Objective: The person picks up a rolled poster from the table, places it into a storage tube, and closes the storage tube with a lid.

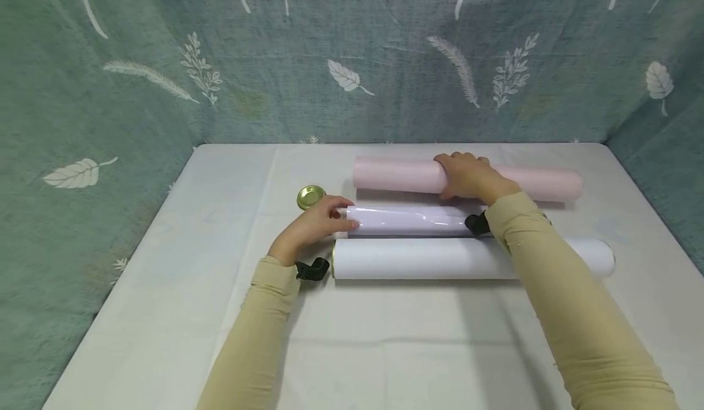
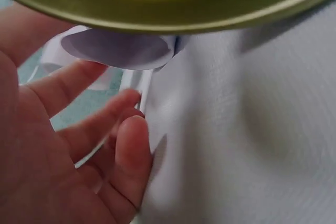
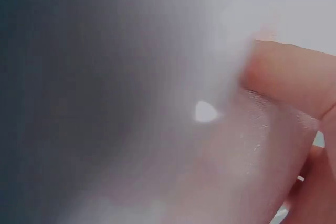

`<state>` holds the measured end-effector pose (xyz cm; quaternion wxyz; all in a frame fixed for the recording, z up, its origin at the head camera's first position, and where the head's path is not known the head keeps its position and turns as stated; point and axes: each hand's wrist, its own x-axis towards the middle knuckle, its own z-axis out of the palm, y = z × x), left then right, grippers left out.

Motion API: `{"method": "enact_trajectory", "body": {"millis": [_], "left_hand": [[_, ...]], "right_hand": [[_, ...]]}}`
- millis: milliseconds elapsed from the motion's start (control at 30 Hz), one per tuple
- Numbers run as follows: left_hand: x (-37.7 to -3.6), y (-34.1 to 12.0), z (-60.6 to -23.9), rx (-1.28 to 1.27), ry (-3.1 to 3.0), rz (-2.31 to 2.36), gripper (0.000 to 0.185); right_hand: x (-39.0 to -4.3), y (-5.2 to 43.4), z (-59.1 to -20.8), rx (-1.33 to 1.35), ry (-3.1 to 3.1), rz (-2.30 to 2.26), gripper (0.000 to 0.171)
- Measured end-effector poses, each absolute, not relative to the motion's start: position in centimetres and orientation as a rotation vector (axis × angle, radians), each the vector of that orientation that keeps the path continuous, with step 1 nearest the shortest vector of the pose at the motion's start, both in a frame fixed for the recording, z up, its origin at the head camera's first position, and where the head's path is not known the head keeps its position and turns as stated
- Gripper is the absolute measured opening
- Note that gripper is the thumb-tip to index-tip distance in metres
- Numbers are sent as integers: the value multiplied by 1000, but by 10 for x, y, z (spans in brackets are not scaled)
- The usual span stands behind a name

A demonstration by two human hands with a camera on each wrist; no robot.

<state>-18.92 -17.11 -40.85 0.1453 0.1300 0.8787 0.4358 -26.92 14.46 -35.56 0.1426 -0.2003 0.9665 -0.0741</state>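
Note:
In the head view three rolls lie side by side across the table. My left hand [image 1: 316, 222] pinches the left end of the middle one, a glossy white rolled sheet [image 1: 407, 220]; its open end [image 2: 121, 51] shows between thumb and forefinger in the left wrist view. The other left fingers are bent below it. Over the pink roll [image 1: 396, 175] at the back lies my right hand [image 1: 473, 178], gripping it from above with the thumb on the near side. Nearest me is a white tube [image 1: 423, 259] with a gold-coloured rim. The right wrist view is largely blurred.
A round gold-coloured metal lid [image 1: 311, 197] sits left of the rolls, close behind my left hand. White cloth covers the table [image 1: 374, 349]. Green leaf-patterned fabric [image 1: 352, 49] stands along the back and both sides.

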Motion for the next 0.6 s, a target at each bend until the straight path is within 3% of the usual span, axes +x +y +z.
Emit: {"method": "enact_trajectory", "body": {"millis": [200, 467, 600], "left_hand": [[-189, -169, -411, 300, 2398, 1397, 40], [-191, -163, -414, 441, 2391, 1366, 57], [-192, -159, -415, 510, 2469, 1254, 53]], "right_hand": [[-259, 151, -338, -648, 2882, -302, 81], [-230, 159, -321, -692, 2992, -490, 81], [-212, 163, -319, -707, 3032, -571, 81]]}}
